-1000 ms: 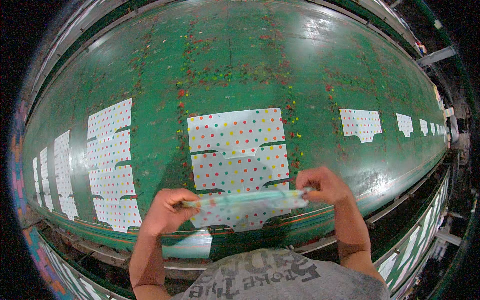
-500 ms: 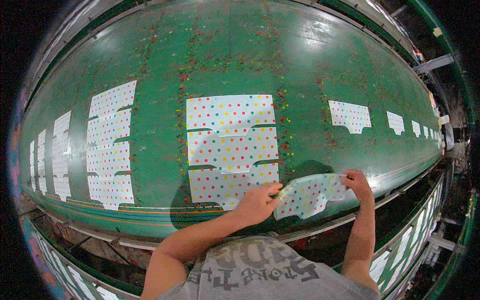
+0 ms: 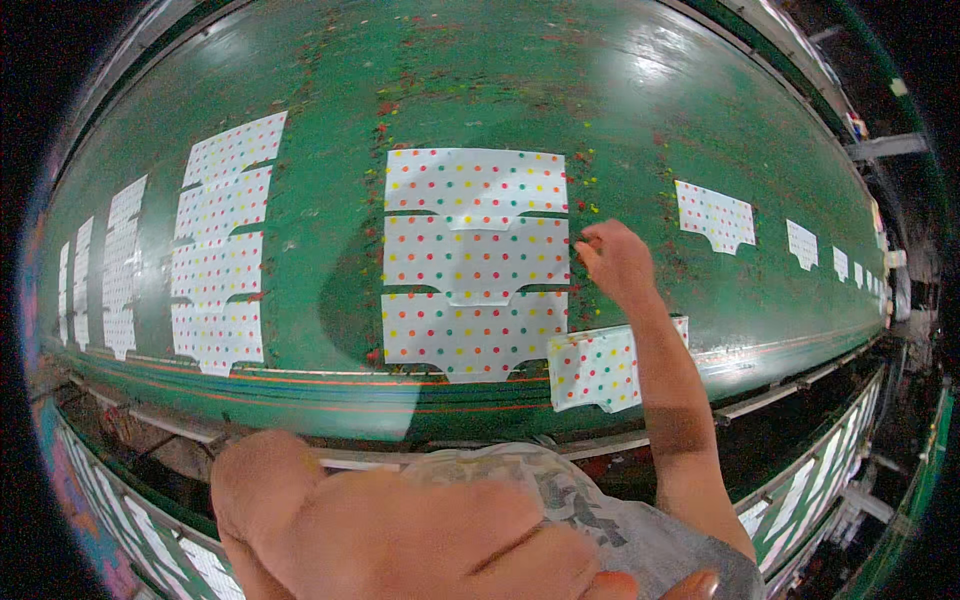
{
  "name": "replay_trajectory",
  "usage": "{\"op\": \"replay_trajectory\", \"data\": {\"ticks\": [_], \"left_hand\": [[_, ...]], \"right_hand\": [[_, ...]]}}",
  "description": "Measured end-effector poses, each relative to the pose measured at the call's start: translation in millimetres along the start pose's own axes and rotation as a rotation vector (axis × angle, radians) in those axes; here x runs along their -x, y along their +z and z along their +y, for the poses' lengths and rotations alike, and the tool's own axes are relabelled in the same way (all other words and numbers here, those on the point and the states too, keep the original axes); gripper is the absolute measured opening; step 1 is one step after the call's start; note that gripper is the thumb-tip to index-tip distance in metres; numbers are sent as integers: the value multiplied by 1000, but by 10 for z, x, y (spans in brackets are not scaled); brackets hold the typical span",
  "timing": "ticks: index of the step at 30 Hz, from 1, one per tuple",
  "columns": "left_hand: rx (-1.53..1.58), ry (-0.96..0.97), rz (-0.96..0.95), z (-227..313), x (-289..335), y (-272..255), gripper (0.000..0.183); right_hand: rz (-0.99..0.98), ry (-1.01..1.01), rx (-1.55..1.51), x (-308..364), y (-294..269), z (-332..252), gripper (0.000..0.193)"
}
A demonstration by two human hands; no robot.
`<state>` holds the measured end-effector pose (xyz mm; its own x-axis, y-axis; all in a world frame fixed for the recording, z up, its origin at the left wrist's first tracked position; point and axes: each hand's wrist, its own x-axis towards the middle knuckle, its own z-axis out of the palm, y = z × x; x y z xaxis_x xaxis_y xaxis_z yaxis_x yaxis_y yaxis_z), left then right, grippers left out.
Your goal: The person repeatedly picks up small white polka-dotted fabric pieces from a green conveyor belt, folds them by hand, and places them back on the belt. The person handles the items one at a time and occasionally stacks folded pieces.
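Loosely curled right hand (image 3: 617, 262) beside panel (image 3: 475, 252)

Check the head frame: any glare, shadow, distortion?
All in the head view: bright glare on the green table, upper right and near right edge; dark shadow left of the central dotted pieces; long table edges bow, corners go black; left hand looms large in the foreground.

The desk (image 3: 620, 120) is glossy green, flecked with red and yellow specks (image 3: 590, 180) in the upper middle, with orange stripes (image 3: 300, 379) at lower left. The centre pieces (image 3: 475, 250) are white with evenly spaced red, orange, yellow and green dots. The left column (image 3: 220, 198), the right-hand piece (image 3: 716, 214) and the lower-right bundle (image 3: 598, 367) are white with multicoloured dots too. At the bottom, the shirt (image 3: 660, 550) is grey with darker lettering.
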<state>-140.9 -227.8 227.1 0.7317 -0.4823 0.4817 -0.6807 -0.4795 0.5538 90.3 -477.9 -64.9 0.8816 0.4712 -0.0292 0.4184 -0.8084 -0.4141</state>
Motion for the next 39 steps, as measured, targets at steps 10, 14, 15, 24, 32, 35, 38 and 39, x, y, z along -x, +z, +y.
{"op": "replay_trajectory", "data": {"ticks": [10,14,15,24,32,35,38,39], "left_hand": [[-92,-450,333,-1218,902,426,29],[-200,-652,383,-2052,1161,943,28],[-282,-628,392,-2184,1182,1041,29],[-14,-695,-29,-2213,1468,665,41],[611,-1233,235,-1999,2213,610,41],[766,-1402,468,-2040,2328,847,45],[719,-1370,549,-2055,2400,950,44],[699,-1387,572,-2051,2411,963,43]], "right_hand": [[-28,-1,64,-356,321,-219,16],[-51,3,34,-352,185,-277,18],[-116,-70,-15,-320,131,-340,17],[-692,-511,-1183,658,-597,-853,14],[-445,230,-992,708,13,-440,13],[-346,229,-778,644,355,-417,22],[-278,201,-673,648,507,-386,24],[-278,211,-682,650,528,-374,25]]}}
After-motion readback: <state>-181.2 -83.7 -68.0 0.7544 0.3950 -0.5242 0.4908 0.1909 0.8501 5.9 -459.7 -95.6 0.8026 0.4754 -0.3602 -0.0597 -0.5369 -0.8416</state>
